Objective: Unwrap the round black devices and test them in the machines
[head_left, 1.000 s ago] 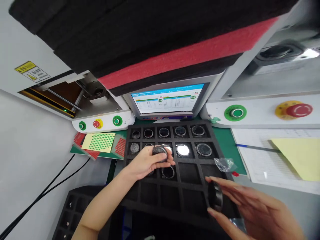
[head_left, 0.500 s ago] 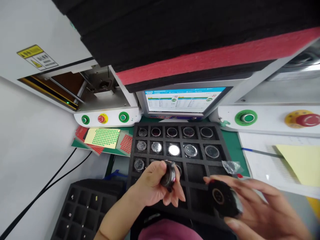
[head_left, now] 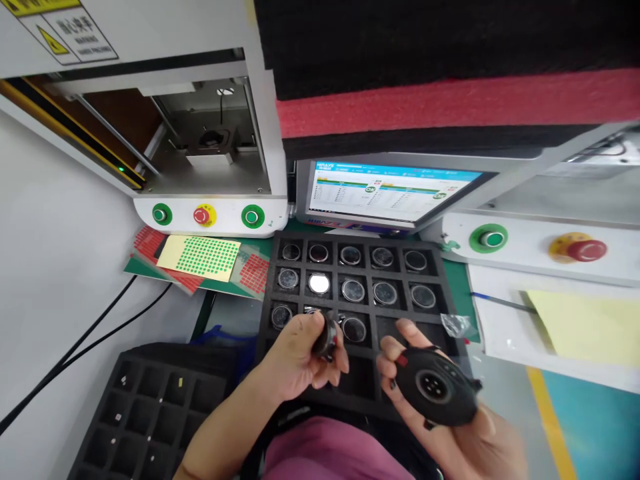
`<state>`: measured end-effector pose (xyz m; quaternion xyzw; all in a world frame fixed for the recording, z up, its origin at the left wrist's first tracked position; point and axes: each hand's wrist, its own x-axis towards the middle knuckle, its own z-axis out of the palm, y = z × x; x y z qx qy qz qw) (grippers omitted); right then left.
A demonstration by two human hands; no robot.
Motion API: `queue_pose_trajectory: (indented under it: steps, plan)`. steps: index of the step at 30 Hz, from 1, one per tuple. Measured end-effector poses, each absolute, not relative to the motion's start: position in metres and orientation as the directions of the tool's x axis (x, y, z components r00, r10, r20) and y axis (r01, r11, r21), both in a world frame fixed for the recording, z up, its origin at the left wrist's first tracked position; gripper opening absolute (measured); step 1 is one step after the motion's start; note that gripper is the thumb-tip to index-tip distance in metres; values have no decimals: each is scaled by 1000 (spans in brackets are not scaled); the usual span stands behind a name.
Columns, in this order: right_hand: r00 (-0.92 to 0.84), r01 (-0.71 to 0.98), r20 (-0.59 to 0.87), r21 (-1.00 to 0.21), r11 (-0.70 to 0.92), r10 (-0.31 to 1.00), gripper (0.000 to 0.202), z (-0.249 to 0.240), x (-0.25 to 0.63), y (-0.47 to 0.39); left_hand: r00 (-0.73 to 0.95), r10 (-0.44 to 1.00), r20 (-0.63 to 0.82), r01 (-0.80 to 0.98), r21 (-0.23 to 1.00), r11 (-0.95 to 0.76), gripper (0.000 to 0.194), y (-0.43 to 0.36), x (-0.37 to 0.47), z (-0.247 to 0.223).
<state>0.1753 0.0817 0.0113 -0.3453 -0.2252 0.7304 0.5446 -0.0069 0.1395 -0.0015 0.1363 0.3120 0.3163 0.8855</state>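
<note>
My left hand (head_left: pixel 300 353) grips a dark round watch body (head_left: pixel 326 337) between thumb and fingers, turned nearly edge-on. On the right, my right hand (head_left: pixel 450 420) holds another black round watch body (head_left: pixel 436 385) with its back facing up, showing a ring with small metal contacts; a bit of red is at its left edge. Both hands are over the near part of a black foam tray (head_left: pixel 369 311). Round watch faces, such as a bright one (head_left: pixel 319 283), lie in its compartments.
Behind the tray is a screen (head_left: pixel 390 192). Machines with green buttons (head_left: pixel 253 216) and red buttons (head_left: pixel 587 251) flank it. Sticker sheets (head_left: pixel 207 257) lie left, a second foam tray (head_left: pixel 150 413) lower left, and a plastic bag (head_left: pixel 456 325) and papers (head_left: pixel 500 320) right.
The watch body in my right hand has turned, so its back now faces the camera more fully. My left hand's watch body is more edge-on. The camera view has shifted.
</note>
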Motion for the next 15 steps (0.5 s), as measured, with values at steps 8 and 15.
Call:
queue_pose_trajectory:
  steps: [8, 15]
  plan:
    - [120, -212, 265, -935, 285, 957, 62, 22, 147, 87, 560, 705, -436, -414, 590, 694, 58, 142, -16, -5]
    - [61, 71, 495, -868, 491, 867, 78, 14, 157, 66, 446, 788, -424, -415, 683, 602, 57, 144, -14, -1]
